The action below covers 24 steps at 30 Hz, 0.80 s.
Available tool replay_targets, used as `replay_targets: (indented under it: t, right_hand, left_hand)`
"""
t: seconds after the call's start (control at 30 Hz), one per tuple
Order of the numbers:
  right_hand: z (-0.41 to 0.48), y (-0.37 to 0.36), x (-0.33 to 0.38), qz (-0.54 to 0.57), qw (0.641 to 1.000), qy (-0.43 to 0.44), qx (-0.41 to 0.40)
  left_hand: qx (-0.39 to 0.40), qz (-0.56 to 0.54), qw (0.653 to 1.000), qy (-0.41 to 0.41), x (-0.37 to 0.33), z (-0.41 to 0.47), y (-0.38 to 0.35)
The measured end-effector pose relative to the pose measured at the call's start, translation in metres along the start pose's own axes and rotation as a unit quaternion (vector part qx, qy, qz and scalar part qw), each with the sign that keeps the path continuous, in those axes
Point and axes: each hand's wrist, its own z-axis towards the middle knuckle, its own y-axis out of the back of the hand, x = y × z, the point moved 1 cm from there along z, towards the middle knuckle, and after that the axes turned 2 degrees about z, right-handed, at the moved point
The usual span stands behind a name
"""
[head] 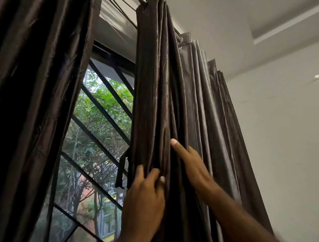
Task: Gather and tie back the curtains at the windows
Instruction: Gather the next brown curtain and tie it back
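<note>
I'm looking up along the window, and both hands are on the right curtain (155, 86), a dark glossy panel hanging from the rod (143, 1) at the top edge of the view. My left hand (145, 195) is closed around the panel's window-side edge, fingers curled into a bunch of folds low in the frame. My right hand (191, 164) is higher and further into the room side, mostly open, with fingers stretched up and pressed into a deep fold; I can't tell whether it is pinching cloth or only pushing against it.

A dark tie strap (121, 171) hangs loose just beside that same inner edge, near my left hand but not touching it as far as I can see.

Between this panel and the left curtain (43, 86), which fills the left side of the view, there is an open wedge of window (96, 138) with black bars (101, 110) crossing it and green trees behind. That gap narrows toward the top and widens downward.

To the right, the gathered pleats run on, paler and greyer, along the rod toward the white wall (276, 138), which is bare beyond the curtain's outer edge.
</note>
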Motion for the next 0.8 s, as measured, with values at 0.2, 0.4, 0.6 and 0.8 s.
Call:
replay_targets:
  t: [0.2, 0.4, 0.6, 0.8]
  right_hand:
    - [0.006, -0.006, -0.002, -0.029, 0.999, 0.009, -0.038]
    - [0.003, 0.007, -0.003, 0.08, 0.995, -0.053, -0.016]
    - [0.003, 0.01, -0.002, -0.004, 0.999, -0.021, -0.04]
    - [0.002, 0.009, -0.004, -0.069, 0.995, 0.009, -0.066]
  left_hand:
    - [-0.056, -0.146, 0.988, 0.015, 0.004, 0.007, 0.002]
    - [0.004, -0.079, 0.996, 0.037, 0.017, 0.013, -0.004]
    - [-0.001, -0.069, 0.998, 0.001, 0.009, 0.011, -0.008]
    - [-0.014, -0.017, 0.998, -0.052, -0.013, 0.0, -0.009]
